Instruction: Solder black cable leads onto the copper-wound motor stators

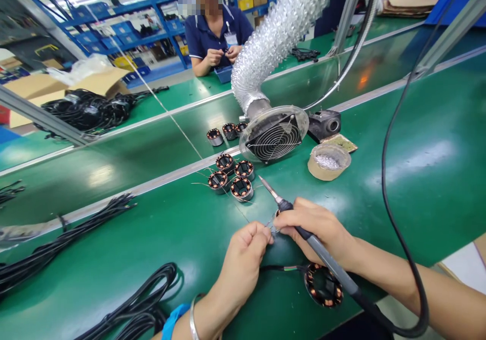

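Note:
A soldering iron [322,254] lies across my right hand [322,231], its tip pointing up and left, above the bench. That hand's thumb and forefinger also pinch at a small loop of thin wire [272,227]. My left hand [246,254] is closed, its fingertips pinching the same spot, where a long thin strand of solder wire [182,130] comes down from the upper left. Below my right hand rests a motor stator [324,285] with copper windings and a black cable [283,268]. Several more stators [242,189] stand beyond my hands, some with thin leads sticking out.
A fume extractor fan [275,140] on a silver duct [261,51] hangs over the bench. Right of it are a round tub [328,162] of solder bits and an iron holder [325,125]. Black cable bundles [68,239] lie left. A co-worker [216,31] sits opposite.

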Tool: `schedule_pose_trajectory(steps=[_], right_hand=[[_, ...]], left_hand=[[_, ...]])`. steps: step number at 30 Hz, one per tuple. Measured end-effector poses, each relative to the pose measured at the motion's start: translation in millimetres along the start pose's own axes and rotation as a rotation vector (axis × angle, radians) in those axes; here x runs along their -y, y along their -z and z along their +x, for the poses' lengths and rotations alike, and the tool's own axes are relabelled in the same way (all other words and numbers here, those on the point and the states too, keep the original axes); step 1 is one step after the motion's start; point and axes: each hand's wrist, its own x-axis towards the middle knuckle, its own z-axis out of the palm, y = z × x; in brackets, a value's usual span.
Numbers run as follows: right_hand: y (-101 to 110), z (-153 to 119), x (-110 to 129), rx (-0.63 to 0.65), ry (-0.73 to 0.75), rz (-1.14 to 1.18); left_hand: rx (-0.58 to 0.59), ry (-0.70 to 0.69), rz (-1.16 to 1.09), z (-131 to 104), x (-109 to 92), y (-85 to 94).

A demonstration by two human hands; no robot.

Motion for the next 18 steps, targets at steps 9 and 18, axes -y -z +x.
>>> schedule_pose_trajectory(steps=[9, 18], right_hand=[[17.1, -6.1, 20.5, -0.103, -0.065, -0.054], [34.0, -22.4, 50.1, -0.176, -0.267, 0.025]], left_hand=[[-0.015, -0.043, 0.098, 1.3, 3.1, -0.8], [0.010, -0.060, 0.108, 0.8, 3.9, 0.7]])
